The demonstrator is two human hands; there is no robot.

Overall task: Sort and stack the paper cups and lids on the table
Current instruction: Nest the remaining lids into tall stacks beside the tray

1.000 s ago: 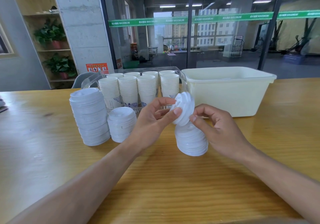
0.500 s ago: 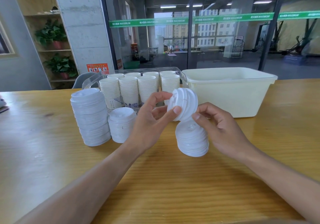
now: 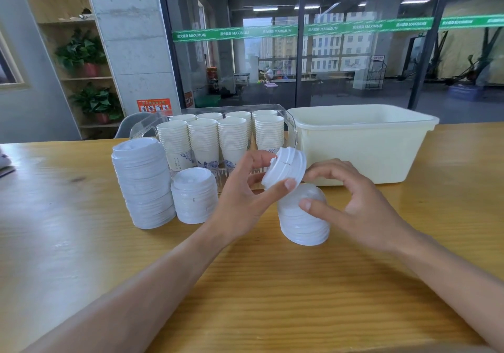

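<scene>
**Lid clump held tilted over the near stack — handling notes**

Left hand [image 3: 245, 197] pinches a small nested clump of white lids [image 3: 285, 168], thumb on the lower rim, fingers curled behind the far edge. Clump is tilted on edge, raised just above the near lid stack [image 3: 302, 219] and not touching it, as far as I can tell. Right hand [image 3: 351, 202] holds nothing: fingers loosely curled and spread, thumb tip in front of the near stack's dome. Contact with that stack cannot be confirmed.

Handling, judged: lids are thin moulded plastic, very light, springy and smooth. Nested ones likely cling, then slip apart suddenly. Best hold is across the rim, thumb opposite fingers, light pressure; squeezing the dome would likely dent it. The near stack leans a little; a careless set-down could topple it.

Containers:
- Clear plastic bin [image 3: 290, 123], behind the hands: holds two rows of stacked paper cups [image 3: 234, 139], rims up, blue print on the lowest cups.
- Cream tub [image 3: 362, 148], to the right of the clear bin: interior mostly hidden; contents not determinable.

Loose on the wooden table [image 3: 81, 243]: a tall lid stack [image 3: 144, 186] at left, and a shorter lid stack [image 3: 195, 197] just beside it.
</scene>
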